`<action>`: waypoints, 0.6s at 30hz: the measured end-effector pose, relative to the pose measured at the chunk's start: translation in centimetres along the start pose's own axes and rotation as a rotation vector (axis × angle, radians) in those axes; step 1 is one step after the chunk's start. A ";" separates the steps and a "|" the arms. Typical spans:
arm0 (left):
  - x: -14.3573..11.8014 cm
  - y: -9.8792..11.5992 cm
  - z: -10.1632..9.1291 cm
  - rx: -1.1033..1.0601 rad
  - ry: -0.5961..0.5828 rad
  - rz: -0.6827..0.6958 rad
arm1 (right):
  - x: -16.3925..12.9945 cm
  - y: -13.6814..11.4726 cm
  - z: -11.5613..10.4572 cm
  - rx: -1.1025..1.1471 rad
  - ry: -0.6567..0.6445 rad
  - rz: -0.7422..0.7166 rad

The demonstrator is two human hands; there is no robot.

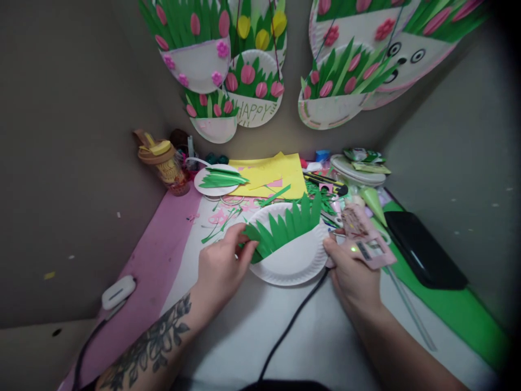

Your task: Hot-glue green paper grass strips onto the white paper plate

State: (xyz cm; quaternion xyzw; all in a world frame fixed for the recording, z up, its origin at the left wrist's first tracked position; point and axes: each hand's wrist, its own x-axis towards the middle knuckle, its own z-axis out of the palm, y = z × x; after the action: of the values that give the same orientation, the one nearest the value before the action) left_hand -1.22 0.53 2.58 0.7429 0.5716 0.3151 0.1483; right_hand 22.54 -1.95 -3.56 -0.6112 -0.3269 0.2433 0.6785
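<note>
The paper plate (293, 259) lies on the tabletop (260, 326) between both hands, a pocket across its front already holding a row of green paper leaves (285, 225), though none of the flowers seen on the finished plates on the wall (252, 81). The left hand (222, 269) pinches the leftmost leaf at the plate's rim. The right hand (350, 271) touches the right rim and grips a glue gun (364, 239), its black cord (293, 320) trailing toward the viewer, so by my judgement the greenery is nearly done and the blooms remain.

A paper plate (291, 260) lies mid-tabletop (260, 326) with paper leaves (285, 225) tucked in it. The left hand (222, 266) sits at its left edge, the right hand (352, 271) at its right, holding a glue gun (364, 236). Sheets of paper (271, 174) lie beyond, a jar (166, 165) far left.
</note>
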 end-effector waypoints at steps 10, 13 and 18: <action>0.4 1.1 0.1 -0.528 -0.148 -0.223 | -0.3 -0.1 -0.2 -0.072 0.059 -0.050; 0.5 1.3 -0.1 -0.642 -0.215 -0.274 | -0.2 -0.3 -0.2 -0.088 0.075 -0.052; 0.5 1.0 0.0 -0.491 -0.102 -0.117 | -0.2 -1.0 -0.3 -0.097 0.089 -0.076</action>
State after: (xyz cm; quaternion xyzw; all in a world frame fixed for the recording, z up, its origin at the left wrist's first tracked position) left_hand -0.43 0.69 3.29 0.6652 0.5117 0.3976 0.3710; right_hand 22.53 -2.43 -2.64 -0.6405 -0.3309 0.1739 0.6708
